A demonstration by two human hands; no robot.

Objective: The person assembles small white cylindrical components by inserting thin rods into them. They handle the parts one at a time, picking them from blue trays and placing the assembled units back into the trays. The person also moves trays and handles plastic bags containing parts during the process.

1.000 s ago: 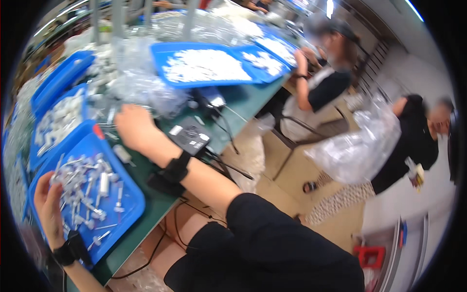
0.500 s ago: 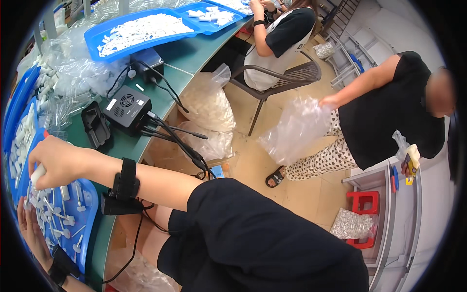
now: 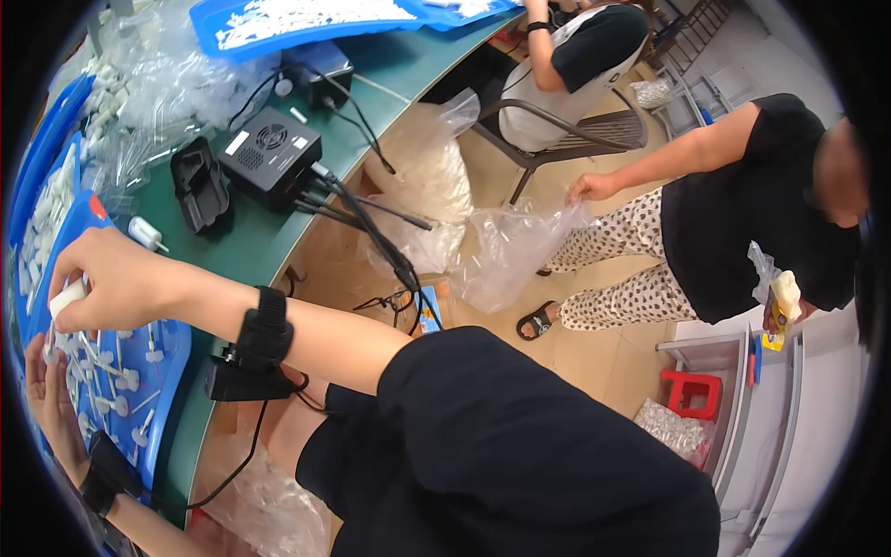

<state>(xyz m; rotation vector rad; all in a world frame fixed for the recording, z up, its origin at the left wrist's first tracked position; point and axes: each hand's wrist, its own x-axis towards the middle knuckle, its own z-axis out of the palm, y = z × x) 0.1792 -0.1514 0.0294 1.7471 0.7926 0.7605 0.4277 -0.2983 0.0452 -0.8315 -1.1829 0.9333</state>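
Though partly covered by fingers, shows as a short, smooth, white plastic cylinder point(image 3: 69, 299), blunt at the visible end. Sits pinched between thumb and bent fingers of the right hand point(image 3: 116, 281), closed narrowly around it, over a shallow blue plastic tray point(image 3: 173, 371). Just below, reaches in at the tray's edge with the left hand point(image 3: 58, 407), fingers raised and slightly apart; cannot tell what, if anything, between them. Inside, see white plastic parts with thin stems and rounded heads point(image 3: 116, 405), strewn at many angles. On the green tabletop point(image 3: 399, 70), find another white cylinder point(image 3: 146, 232) on its side, then an open black case point(image 3: 200, 186) and a black box with a round fan grille point(image 3: 269, 153). Farther off, note a long blue tray of small white pieces point(image 3: 278, 46) and a clear plastic bag point(image 3: 515, 251) in a co-worker's hand point(image 3: 594, 186).
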